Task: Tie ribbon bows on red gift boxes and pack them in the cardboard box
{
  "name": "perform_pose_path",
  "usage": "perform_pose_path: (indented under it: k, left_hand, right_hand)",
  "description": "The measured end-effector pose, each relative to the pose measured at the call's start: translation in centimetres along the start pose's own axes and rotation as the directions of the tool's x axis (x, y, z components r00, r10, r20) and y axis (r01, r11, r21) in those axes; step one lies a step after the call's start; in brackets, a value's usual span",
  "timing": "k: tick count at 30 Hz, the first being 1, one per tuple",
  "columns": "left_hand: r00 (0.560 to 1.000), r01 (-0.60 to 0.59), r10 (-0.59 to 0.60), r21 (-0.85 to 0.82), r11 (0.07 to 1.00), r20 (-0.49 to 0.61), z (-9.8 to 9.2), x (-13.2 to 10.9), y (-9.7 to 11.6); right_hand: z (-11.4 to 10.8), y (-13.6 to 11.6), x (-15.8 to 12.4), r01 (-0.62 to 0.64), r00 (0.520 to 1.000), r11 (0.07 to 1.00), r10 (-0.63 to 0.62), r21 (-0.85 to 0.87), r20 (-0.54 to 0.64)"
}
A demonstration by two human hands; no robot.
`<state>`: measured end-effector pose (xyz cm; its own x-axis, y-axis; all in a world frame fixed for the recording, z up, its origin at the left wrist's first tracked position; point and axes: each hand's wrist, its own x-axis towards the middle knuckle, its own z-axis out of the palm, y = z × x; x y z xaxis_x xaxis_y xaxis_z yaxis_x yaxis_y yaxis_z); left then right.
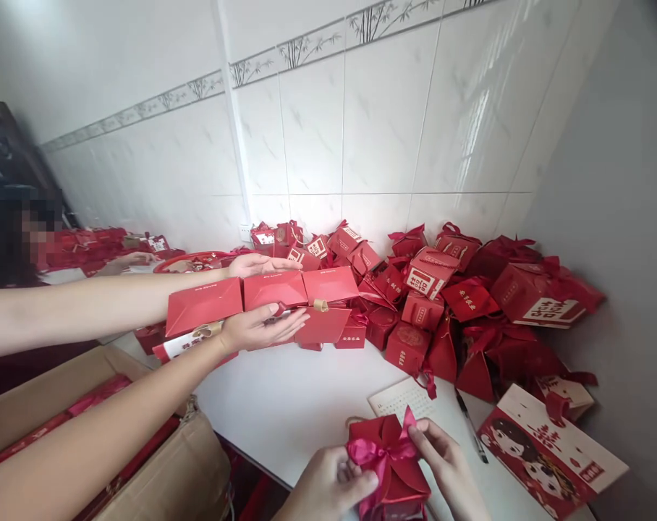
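Note:
A small red gift box (401,474) with overlapping petal-like flaps on top sits low in the head view, at the near edge of the table. A shiny crimson ribbon (383,454) is tied in a bow across its lid. My left hand (333,481) is closed at the bow's left side, thumb and fingers on the ribbon. On the other side, my right hand (440,456) pinches a pointed ribbon end that sticks up. A notebook page with writing (399,398) lies just behind the box, partly covered by it.
Red gift boxes (409,347) are heaped along the tiled wall. A pen (471,427) and a printed red-and-white bag (550,452) lie to the right. From the left, a co-worker's arms (198,362) reach over a cardboard box (171,463) towards a row of red boxes (274,289).

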<state>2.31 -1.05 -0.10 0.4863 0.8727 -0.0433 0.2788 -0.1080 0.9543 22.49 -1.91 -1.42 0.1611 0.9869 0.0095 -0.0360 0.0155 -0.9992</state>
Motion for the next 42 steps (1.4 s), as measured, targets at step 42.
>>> perform_pose_path:
  k: [42]
  left_hand:
    - [0.943, -0.209, -0.061, -0.724, 0.657, -0.328, -8.6, 1.3, 5.4]
  right_hand:
    - [-5.8, -6.4, 0.3, 0.318, 0.877, 0.861, -0.108, 0.398, -0.469]
